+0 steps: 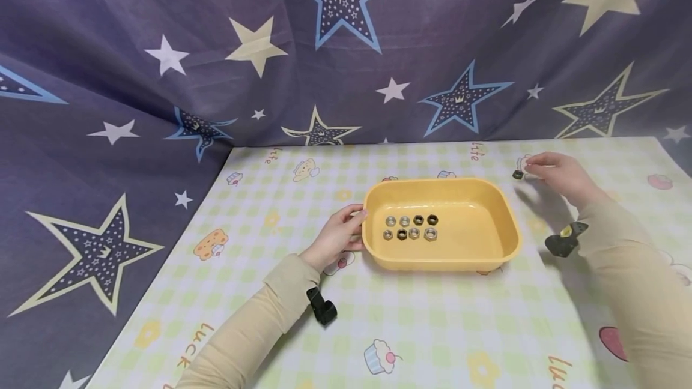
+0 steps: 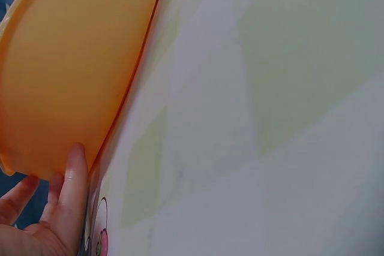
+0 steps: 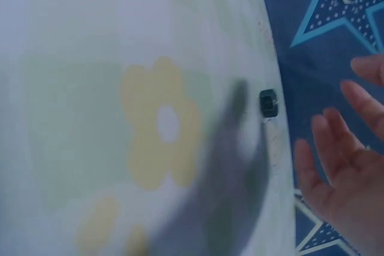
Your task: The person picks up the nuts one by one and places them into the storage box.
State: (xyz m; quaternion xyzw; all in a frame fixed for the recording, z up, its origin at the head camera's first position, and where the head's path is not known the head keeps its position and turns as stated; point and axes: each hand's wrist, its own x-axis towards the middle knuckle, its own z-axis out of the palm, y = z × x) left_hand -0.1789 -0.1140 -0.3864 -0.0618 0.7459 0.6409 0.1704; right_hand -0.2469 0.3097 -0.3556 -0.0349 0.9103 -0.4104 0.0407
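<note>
A yellow tray (image 1: 459,265) stands on the table, with several hex nuts (image 1: 414,233) inside it in two rows, some silver and some dark. At its left end my left hand (image 1: 339,230) touches the tray, its straight fingers resting against the outer wall in the left wrist view. My right hand (image 1: 562,177) is raised over the table beyond the tray's right end. Close by its fingertips lies a single dark nut (image 1: 518,174) on the cloth. In the right wrist view that nut (image 3: 269,104) sits apart from the spread fingers (image 3: 324,139).
A green-and-white checked cloth (image 1: 443,317) with printed cartoons covers the table. Behind and to the left hangs a dark star-patterned curtain (image 1: 205,5). Black straps with cameras sit on the left wrist (image 1: 322,307) and the right wrist (image 1: 564,240).
</note>
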